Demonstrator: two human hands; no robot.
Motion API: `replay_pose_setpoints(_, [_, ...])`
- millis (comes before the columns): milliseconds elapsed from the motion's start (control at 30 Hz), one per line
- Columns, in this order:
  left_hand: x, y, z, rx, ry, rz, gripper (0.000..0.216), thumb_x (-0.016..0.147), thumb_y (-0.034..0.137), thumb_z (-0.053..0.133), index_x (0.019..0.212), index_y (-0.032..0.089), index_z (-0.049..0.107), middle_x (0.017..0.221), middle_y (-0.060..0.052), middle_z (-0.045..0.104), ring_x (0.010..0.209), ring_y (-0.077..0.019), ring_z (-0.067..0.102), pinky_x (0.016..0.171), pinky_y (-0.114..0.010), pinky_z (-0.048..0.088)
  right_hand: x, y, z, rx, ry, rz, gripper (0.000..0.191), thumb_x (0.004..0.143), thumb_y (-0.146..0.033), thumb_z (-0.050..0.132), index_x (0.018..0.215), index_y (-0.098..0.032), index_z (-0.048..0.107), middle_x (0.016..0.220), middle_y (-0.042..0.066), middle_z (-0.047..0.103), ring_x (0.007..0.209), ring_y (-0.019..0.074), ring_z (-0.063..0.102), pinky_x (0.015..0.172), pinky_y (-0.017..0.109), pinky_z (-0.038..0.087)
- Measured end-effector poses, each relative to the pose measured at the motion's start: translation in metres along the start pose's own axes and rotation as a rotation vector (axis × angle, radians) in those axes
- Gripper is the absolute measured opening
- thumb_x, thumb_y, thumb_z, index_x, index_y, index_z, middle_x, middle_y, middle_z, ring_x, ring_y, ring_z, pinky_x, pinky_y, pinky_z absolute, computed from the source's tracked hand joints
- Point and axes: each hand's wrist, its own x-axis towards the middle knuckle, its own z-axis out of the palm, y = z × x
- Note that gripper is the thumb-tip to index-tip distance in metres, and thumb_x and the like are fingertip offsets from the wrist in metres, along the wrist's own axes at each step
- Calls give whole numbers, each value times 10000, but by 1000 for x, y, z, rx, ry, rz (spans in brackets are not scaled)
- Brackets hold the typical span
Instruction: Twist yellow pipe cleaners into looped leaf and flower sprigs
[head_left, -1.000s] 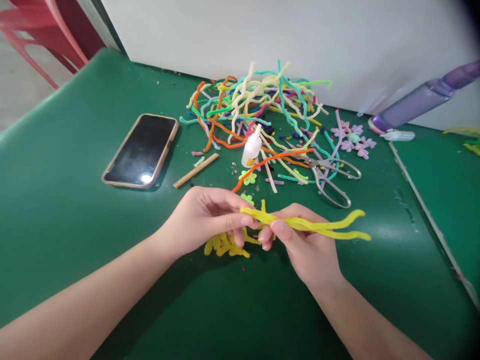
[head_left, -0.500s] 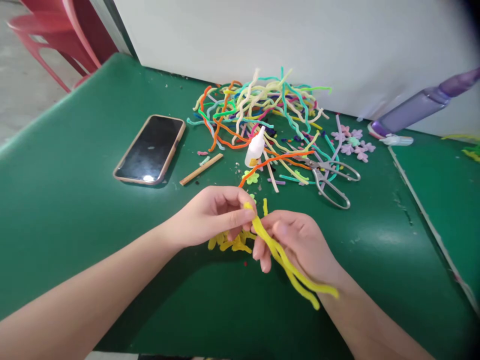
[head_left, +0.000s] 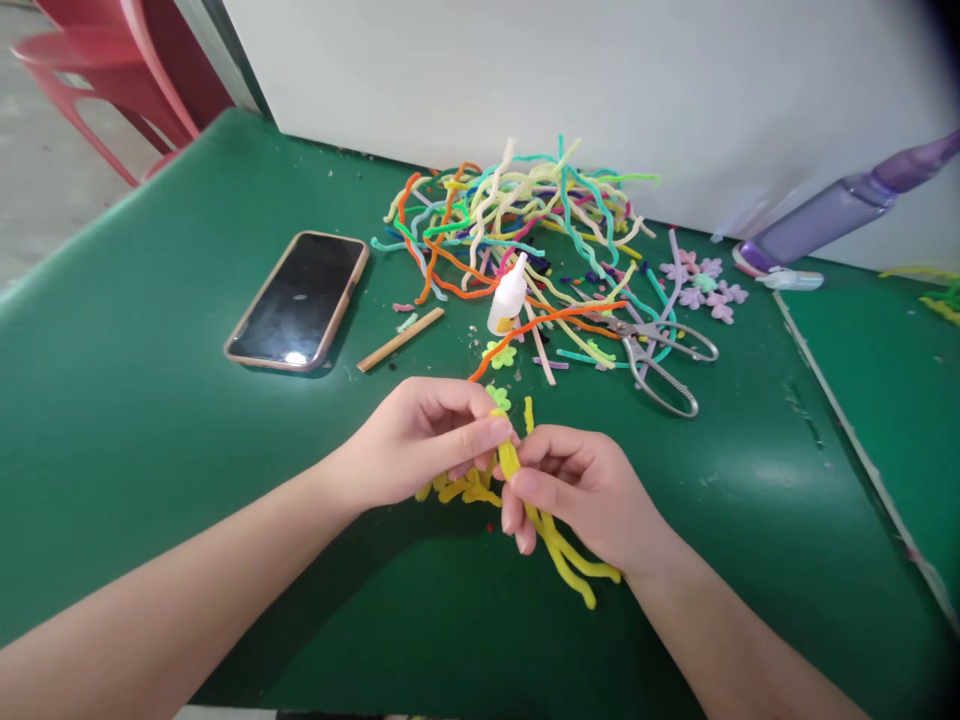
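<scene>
Both hands meet at the middle of the green table (head_left: 135,400) over a bundle of yellow pipe cleaners (head_left: 559,555). My left hand (head_left: 424,440) pinches the top end of the bundle between thumb and fingers. My right hand (head_left: 581,490) is closed round the strands just below, and their loose ends trail toward me under that wrist. A small looped yellow pipe-cleaner piece (head_left: 461,490) lies on the table beneath my left hand.
Farther back lie a tangled heap of coloured pipe cleaners (head_left: 517,215), a white glue bottle (head_left: 508,295), metal scissors (head_left: 660,355), pastel flower shapes (head_left: 705,285), a wooden stick (head_left: 400,340) and a phone (head_left: 298,300). A purple glue gun (head_left: 840,215) rests at right; red chair (head_left: 105,70) at left.
The loose yellow ends swung from pointing right to hanging down toward me. My right hand turned and closed round the bundle nearer my left hand.
</scene>
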Motion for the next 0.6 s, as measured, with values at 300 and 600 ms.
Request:
replay_pose_setpoints(300, [2,-5,2,-114,-53,-15,229,875,279,626,742,94,652,591,15,576,485,-26,469,445,-122,369,3,2,-6,343,-231,157,102,910,-196,576,877,-116,630,687,1,594,562,68,604,500,169,496])
replay_pose_setpoints(600, [3,-2,4,-129,-28,-21,178,835,217,670,721,101,598,593,16,594,458,-23,443,434,-128,350,3,5,-8,242,-165,157,66,858,-169,640,835,-115,610,658,-13,575,594,69,567,614,218,438])
